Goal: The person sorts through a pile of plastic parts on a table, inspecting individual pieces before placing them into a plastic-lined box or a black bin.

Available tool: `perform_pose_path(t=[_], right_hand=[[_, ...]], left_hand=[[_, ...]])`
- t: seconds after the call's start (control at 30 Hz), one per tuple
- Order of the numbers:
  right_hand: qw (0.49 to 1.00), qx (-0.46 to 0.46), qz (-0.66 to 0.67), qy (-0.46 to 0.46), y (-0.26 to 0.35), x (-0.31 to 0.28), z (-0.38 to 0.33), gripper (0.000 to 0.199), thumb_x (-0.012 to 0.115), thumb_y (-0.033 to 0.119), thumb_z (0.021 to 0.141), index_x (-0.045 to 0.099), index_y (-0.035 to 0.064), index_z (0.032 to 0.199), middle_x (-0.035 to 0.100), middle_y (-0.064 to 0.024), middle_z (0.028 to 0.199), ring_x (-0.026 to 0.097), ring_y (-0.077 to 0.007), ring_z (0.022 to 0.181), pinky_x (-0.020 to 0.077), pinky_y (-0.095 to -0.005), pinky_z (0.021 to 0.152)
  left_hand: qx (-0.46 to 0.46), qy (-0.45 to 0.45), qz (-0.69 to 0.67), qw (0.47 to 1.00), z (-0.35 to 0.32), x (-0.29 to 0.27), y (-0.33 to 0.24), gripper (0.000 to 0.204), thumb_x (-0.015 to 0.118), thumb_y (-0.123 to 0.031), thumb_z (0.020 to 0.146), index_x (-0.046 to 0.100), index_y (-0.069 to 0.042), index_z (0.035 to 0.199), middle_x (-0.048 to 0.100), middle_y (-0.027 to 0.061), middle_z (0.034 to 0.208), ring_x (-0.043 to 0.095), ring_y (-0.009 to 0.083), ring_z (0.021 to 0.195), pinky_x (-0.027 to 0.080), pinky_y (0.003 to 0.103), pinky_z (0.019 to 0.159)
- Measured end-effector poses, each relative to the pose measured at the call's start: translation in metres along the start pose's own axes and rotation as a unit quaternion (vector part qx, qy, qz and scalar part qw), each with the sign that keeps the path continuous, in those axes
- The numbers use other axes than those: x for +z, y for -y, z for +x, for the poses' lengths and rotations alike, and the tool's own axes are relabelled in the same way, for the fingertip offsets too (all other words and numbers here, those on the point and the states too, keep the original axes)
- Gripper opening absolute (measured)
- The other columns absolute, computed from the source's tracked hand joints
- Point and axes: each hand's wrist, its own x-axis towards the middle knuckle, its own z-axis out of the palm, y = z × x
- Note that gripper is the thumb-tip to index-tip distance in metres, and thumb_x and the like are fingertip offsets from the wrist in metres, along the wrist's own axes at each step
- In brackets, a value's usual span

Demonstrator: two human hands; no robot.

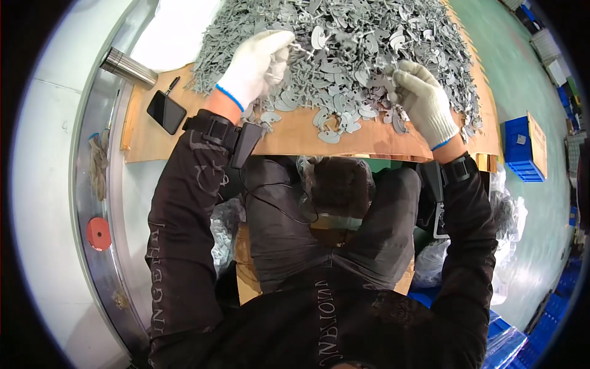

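Observation:
A wide heap of small grey curved parts (335,77) covers the far side of the table, many with thin prongs. My left hand (258,64), in a white knitted glove with a blue cuff, is closed in a pinch over the heap's left side. A small grey pronged part (300,49) sticks out from its fingertips. On the right, my right hand (424,101), gloved the same way, has its thumb and fingers drawn together. Another small grey part (388,67) shows at those fingertips, somewhat blurred. The two hands are well apart.
Left on the brown table covering (295,140) lie a black phone (166,112) and a pen (173,85), near a steel flask (129,67). A white sheet (181,31) borders the heap. A blue crate (522,147) stands on the floor at right.

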Motion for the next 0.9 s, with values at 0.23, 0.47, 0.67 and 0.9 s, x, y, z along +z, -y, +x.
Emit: perform_pose_path(t=[0.23,0.47,0.67,0.9], right_hand=[[0.999,0.020,0.014,-0.034,-0.002,-0.025,-0.033,0.023,0.062,0.003,0.107,0.066,0.0052,0.129,0.075,-0.0112,0.114,0.073,-0.0199,0.092,0.0610,-0.0322,0.076],[0.973,-0.118,-0.017,-0.196,0.006,-0.024,-0.038,0.045,0.066,0.004,0.104,0.058,-0.0046,0.147,0.074,-0.0106,0.113,0.073,-0.0201,0.097,0.0606,-0.0304,0.083],[0.973,-0.147,-0.063,-0.167,0.006,-0.011,-0.053,0.049,0.071,0.005,0.100,0.059,-0.0081,0.146,0.072,-0.0118,0.122,0.070,-0.0181,0.106,0.0592,-0.0303,0.091],[0.847,-0.242,-0.401,-0.252,-0.002,-0.018,-0.066,0.058,0.075,0.005,0.094,0.060,0.0002,0.150,0.068,-0.0144,0.133,0.070,-0.0184,0.108,0.0586,-0.0336,0.095]], left_hand=[[-0.060,0.041,-0.053,0.996,-0.008,0.025,-0.004,0.014,0.069,-0.022,0.106,0.066,-0.009,0.101,0.049,-0.0051,0.070,0.038,0.0068,0.050,0.027,0.027,0.045],[-0.140,0.121,-0.007,0.983,-0.011,0.104,0.004,0.014,0.062,-0.020,0.111,0.068,-0.007,0.114,0.045,-0.0076,0.070,0.033,0.0044,0.048,0.022,0.026,0.043],[-0.117,0.179,0.061,0.975,-0.008,0.154,0.016,0.016,0.069,-0.023,0.105,0.064,-0.010,0.096,0.050,-0.0041,0.069,0.040,0.0082,0.050,0.028,0.028,0.045],[-0.120,0.120,0.089,0.981,-0.008,0.200,0.036,0.020,0.071,-0.024,0.105,0.063,-0.012,0.091,0.050,-0.0049,0.068,0.038,0.0067,0.048,0.027,0.026,0.044]])
